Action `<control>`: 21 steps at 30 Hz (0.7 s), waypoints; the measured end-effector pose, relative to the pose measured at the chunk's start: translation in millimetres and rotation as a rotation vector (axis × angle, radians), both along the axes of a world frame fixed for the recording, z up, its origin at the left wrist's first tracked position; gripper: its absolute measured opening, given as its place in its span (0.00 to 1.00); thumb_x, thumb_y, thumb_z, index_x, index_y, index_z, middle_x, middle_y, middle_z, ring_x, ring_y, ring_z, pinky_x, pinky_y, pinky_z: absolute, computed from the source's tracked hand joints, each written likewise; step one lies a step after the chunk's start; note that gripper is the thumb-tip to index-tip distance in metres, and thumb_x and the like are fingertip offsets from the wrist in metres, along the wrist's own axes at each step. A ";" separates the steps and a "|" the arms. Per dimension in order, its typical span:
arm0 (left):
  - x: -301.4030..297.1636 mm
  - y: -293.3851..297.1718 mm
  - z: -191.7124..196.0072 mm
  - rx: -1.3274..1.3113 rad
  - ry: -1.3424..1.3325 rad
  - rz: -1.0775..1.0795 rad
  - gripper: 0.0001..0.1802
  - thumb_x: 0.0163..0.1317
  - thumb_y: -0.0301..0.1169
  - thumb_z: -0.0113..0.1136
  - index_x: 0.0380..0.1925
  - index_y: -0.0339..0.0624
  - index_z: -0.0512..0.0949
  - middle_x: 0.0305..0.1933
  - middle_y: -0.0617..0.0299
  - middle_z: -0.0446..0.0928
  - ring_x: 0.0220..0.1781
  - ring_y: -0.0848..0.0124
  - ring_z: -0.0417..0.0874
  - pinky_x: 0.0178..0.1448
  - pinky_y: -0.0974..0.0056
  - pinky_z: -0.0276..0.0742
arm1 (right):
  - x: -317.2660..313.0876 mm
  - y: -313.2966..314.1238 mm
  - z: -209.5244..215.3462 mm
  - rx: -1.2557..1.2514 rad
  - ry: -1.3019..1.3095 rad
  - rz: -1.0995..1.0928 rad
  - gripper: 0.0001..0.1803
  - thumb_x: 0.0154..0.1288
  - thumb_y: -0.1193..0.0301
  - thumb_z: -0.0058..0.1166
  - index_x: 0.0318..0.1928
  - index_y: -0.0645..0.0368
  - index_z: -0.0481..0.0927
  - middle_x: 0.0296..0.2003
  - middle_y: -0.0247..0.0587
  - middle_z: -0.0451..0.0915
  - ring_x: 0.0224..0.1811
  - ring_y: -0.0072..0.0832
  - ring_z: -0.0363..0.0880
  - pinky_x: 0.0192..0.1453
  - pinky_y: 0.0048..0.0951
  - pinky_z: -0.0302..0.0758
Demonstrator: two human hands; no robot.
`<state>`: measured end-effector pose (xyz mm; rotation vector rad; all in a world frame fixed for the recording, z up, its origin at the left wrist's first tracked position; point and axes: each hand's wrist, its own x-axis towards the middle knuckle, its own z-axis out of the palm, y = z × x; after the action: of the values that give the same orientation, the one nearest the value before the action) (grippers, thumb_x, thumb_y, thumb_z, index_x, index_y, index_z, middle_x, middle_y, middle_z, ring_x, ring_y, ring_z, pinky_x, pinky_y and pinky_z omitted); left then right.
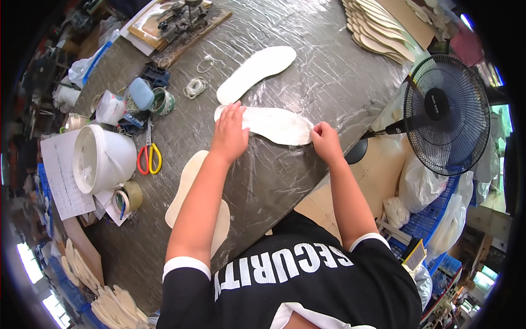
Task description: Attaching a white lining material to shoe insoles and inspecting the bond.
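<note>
A white shoe insole (276, 125) lies crosswise on the dark, film-covered table in front of me. My left hand (230, 134) rests on its left end, fingers stretched out flat. At the opposite end, my right hand (327, 143) pinches the insole's edge between thumb and fingers. Just beyond it lies another white insole (257, 71), slanting up to the right. Cream insoles (185, 178) lie under my left forearm, which hides part of them.
Scissors (149, 159) with red and yellow handles lie left, beside a white bucket (112, 156) and tape rolls (129, 198). Rubber bands (195, 88) sit farther back. A stack of insoles (378, 30) is at the far right, near a black fan (446, 115) beyond the table edge.
</note>
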<state>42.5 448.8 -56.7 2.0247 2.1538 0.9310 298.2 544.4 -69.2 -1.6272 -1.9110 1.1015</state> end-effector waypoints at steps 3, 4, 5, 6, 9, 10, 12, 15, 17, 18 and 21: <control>-1.1 11.6 2.5 -0.313 0.096 0.058 0.20 0.59 0.27 0.54 0.53 0.40 0.71 0.56 0.50 0.72 0.63 0.52 0.69 0.68 0.42 0.58 | 26.2 3.7 -4.4 -0.122 0.138 0.002 0.08 0.58 0.71 0.54 0.33 0.65 0.75 0.25 0.47 0.79 0.28 0.33 0.77 0.36 0.33 0.73; -2.9 5.5 7.3 -0.506 0.096 0.010 0.20 0.60 0.27 0.51 0.54 0.42 0.72 0.54 0.52 0.74 0.62 0.54 0.70 0.66 0.40 0.59 | 34.4 2.5 -3.5 -0.152 0.107 0.017 0.07 0.59 0.73 0.53 0.34 0.65 0.74 0.25 0.43 0.77 0.28 0.29 0.75 0.36 0.31 0.72; 4.9 4.2 20.8 -0.714 0.141 -0.013 0.17 0.59 0.26 0.51 0.50 0.42 0.75 0.49 0.52 0.76 0.57 0.54 0.73 0.63 0.42 0.62 | 43.0 2.8 -1.7 -0.159 0.104 0.011 0.07 0.59 0.73 0.53 0.34 0.65 0.74 0.25 0.43 0.77 0.28 0.29 0.75 0.36 0.31 0.72; 12.5 -8.5 22.8 -0.679 0.038 -0.054 0.15 0.58 0.25 0.51 0.46 0.41 0.76 0.46 0.52 0.76 0.54 0.53 0.75 0.61 0.45 0.65 | 53.4 2.9 -2.6 -0.151 0.129 0.027 0.06 0.59 0.74 0.54 0.34 0.65 0.74 0.25 0.42 0.77 0.28 0.29 0.75 0.36 0.30 0.72; 24.4 -74.9 23.8 -0.231 -0.289 0.033 0.10 0.57 0.22 0.53 0.40 0.37 0.77 0.42 0.50 0.76 0.46 0.51 0.77 0.53 0.53 0.72 | 65.9 -2.6 2.2 -0.129 0.126 0.107 0.05 0.59 0.77 0.54 0.37 0.62 0.74 0.26 0.39 0.76 0.29 0.25 0.74 0.37 0.27 0.72; 23.5 -103.0 25.2 -0.247 -0.296 0.175 0.10 0.57 0.21 0.54 0.40 0.36 0.77 0.42 0.49 0.76 0.46 0.51 0.77 0.52 0.53 0.72 | 66.1 -5.3 5.1 -0.122 0.109 0.153 0.05 0.60 0.78 0.54 0.37 0.62 0.74 0.25 0.38 0.76 0.29 0.25 0.73 0.37 0.27 0.71; 15.3 -165.6 32.0 -0.391 -0.341 0.427 0.12 0.57 0.23 0.58 0.42 0.35 0.76 0.43 0.48 0.76 0.47 0.51 0.77 0.53 0.53 0.72 | 65.7 -10.6 12.9 -0.123 0.102 0.251 0.05 0.61 0.79 0.53 0.39 0.61 0.74 0.24 0.37 0.73 0.27 0.24 0.70 0.36 0.26 0.70; 12.8 -250.1 36.1 -0.618 -0.263 0.540 0.17 0.54 0.27 0.64 0.45 0.35 0.75 0.45 0.49 0.76 0.49 0.51 0.75 0.55 0.53 0.71 | 65.3 -12.7 2.3 -0.132 0.143 0.300 0.06 0.62 0.80 0.52 0.40 0.61 0.75 0.24 0.34 0.71 0.29 0.20 0.69 0.36 0.23 0.69; 19.6 -280.2 38.9 -0.788 -0.162 0.543 0.28 0.47 0.32 0.72 0.48 0.35 0.74 0.45 0.50 0.76 0.52 0.51 0.73 0.57 0.54 0.70 | 58.9 -15.2 2.5 -0.125 0.175 0.254 0.07 0.62 0.80 0.52 0.41 0.61 0.75 0.26 0.31 0.72 0.30 0.18 0.69 0.37 0.22 0.68; 23.6 -286.6 40.6 -0.827 -0.201 0.578 0.28 0.46 0.32 0.73 0.48 0.35 0.74 0.45 0.50 0.76 0.52 0.52 0.74 0.57 0.54 0.70 | 58.0 -14.6 3.4 -0.134 0.159 0.245 0.08 0.63 0.80 0.51 0.43 0.61 0.74 0.27 0.30 0.73 0.30 0.18 0.68 0.37 0.21 0.68; 32.8 -300.7 35.2 -0.806 -0.293 0.635 0.27 0.46 0.30 0.72 0.46 0.35 0.74 0.44 0.51 0.76 0.50 0.53 0.74 0.55 0.55 0.71 | 54.3 -18.9 1.7 -0.261 0.248 0.142 0.06 0.66 0.78 0.49 0.43 0.60 0.74 0.28 0.27 0.73 0.28 0.14 0.68 0.33 0.19 0.68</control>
<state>75.3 148.1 -21.5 0.8117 2.4414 0.2399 352.5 525.4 -67.5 -1.4158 -1.8005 1.5879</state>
